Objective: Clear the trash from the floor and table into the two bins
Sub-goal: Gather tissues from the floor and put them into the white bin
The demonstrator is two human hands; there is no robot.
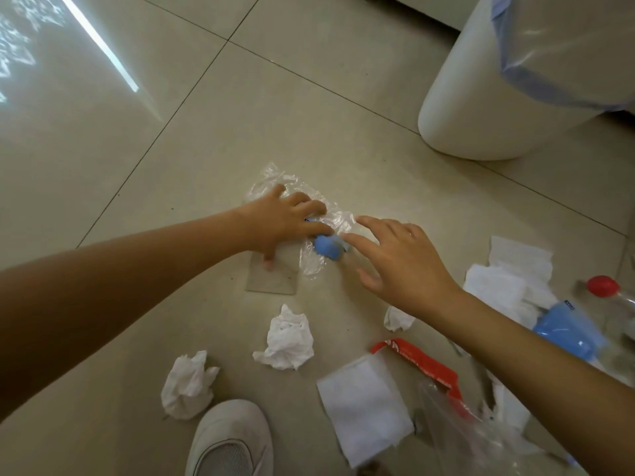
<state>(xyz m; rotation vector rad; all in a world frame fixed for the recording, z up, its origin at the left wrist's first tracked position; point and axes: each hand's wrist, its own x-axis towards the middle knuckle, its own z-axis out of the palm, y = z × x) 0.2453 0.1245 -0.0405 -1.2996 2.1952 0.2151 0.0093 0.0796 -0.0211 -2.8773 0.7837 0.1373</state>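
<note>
The step in hand looks like floor pickup, with the person bent over a scatter of trash on the tiled floor (171, 139). Going from the left: the left hand (283, 223) is down on a sheet of crumpled clear plastic (275, 182), its fingers curling onto the film and its thumb pressing a flat piece of brown card (273, 278) just beneath; whether the fingers have truly closed on the plastic I cannot tell. A small blue lump (328, 249) sits wrapped in that same film, right at the fingertips. The right hand (402, 261) hovers just beside it, fingers spread wide and holding nothing, index tip almost at the blue lump. Nearer the person lie two crumpled tissues (189, 386) (287, 338), then a white shoe (228, 441) at the bottom edge of the view. Further right are a flat white paper sheet (366, 403), a red wrapper strip (419, 364), a heap of white paper (508, 280), a blue packet (568, 329) and a clear bottle with a red cap (603, 286). A white bin (481, 108) with a bluish liner stands toward the far right of the floor; the second bin is out of view. Little seems cleared yet. The next move likely calls for gathering film and lump together in both hands, since loose plastic may slip, and carrying the bundle up and right to the bin.
</note>
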